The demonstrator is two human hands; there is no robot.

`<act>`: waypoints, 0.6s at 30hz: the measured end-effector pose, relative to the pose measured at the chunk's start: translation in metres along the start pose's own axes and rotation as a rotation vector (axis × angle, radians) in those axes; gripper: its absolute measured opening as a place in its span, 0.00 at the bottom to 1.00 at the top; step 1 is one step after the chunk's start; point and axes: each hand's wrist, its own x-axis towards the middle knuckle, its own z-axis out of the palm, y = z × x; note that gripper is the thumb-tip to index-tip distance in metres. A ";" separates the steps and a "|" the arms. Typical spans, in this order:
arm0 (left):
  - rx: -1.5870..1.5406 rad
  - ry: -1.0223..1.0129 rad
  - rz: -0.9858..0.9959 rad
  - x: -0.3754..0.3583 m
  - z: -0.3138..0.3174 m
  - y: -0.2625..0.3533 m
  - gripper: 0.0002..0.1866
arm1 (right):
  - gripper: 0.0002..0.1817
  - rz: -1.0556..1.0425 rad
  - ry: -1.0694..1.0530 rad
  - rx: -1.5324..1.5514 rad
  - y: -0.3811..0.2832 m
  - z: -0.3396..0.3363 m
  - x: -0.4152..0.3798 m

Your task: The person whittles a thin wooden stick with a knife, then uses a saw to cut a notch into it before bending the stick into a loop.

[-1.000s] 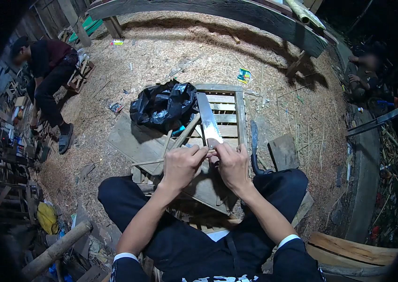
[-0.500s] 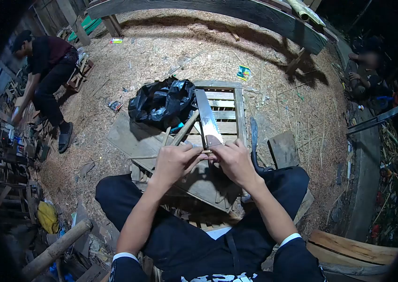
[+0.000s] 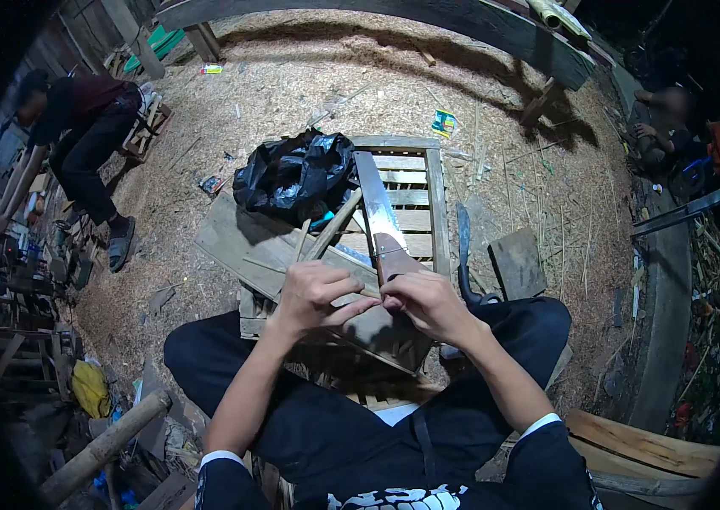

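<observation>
My left hand (image 3: 316,297) is above the tilted board (image 3: 368,336), fingers curled and thumb reaching toward my right hand. My right hand (image 3: 434,304) has thumb and fingers pressed together; anything inside either hand is too small or hidden to name. Just beyond, a handsaw (image 3: 381,200) lies on a slatted wooden crate (image 3: 434,191), its brown handle partly covered by my right hand. A thin stick (image 3: 265,265) shows left of my left hand; whether it is held cannot be seen. Wooden sticks (image 3: 338,223) lean beside the saw.
A black plastic bag (image 3: 292,178) sits on the crate's left. A dark-handled knife (image 3: 463,255) and a flat wood piece (image 3: 517,263) lie to the right. One person (image 3: 88,127) bends at far left; another (image 3: 666,127) is at far right. A heavy beam (image 3: 377,15) crosses the back.
The light stick spanning between my hands no longer shows there. My fingertips have drawn slightly apart and lower, uncovering more of the saw handle. The person at left has bent lower.
</observation>
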 end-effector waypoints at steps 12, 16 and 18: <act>0.098 0.065 -0.020 -0.004 -0.017 0.009 0.15 | 0.13 0.053 0.118 0.267 -0.005 0.007 0.002; 0.052 0.048 -0.094 -0.001 -0.019 0.008 0.12 | 0.12 0.073 0.082 -0.013 0.000 0.006 0.003; 0.040 0.014 -0.116 0.001 -0.018 0.009 0.11 | 0.11 0.166 0.107 -0.002 -0.002 0.010 0.005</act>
